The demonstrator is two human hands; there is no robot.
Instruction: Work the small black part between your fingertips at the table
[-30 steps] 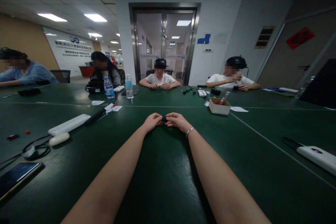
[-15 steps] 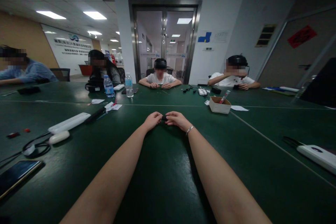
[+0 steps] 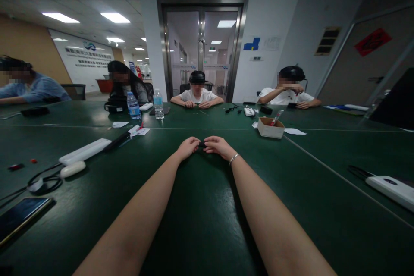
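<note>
A small black object (image 3: 202, 144) sits between my two hands, over the middle of the dark green table (image 3: 197, 198). It is too small and too covered by fingers to name its kind. The fingertips of my left hand (image 3: 188, 148) are closed on its left end. My right hand (image 3: 220, 147), with a silver bracelet (image 3: 233, 159) at the wrist, pinches its right end. Both forearms reach forward over the tabletop.
Left of my arms are a white power strip (image 3: 84, 151), a white oval object (image 3: 73, 169), a black cable (image 3: 48, 183) and a phone (image 3: 24, 217). Ahead stand two bottles (image 3: 133, 105) and a small box (image 3: 271, 129). Several people sit around the table. A white device (image 3: 393, 190) lies right.
My hands keep their hold on the black object, with hardly any visible movement. The view has shifted very slightly. Across the table at right, a person's raised arm has moved a little.
</note>
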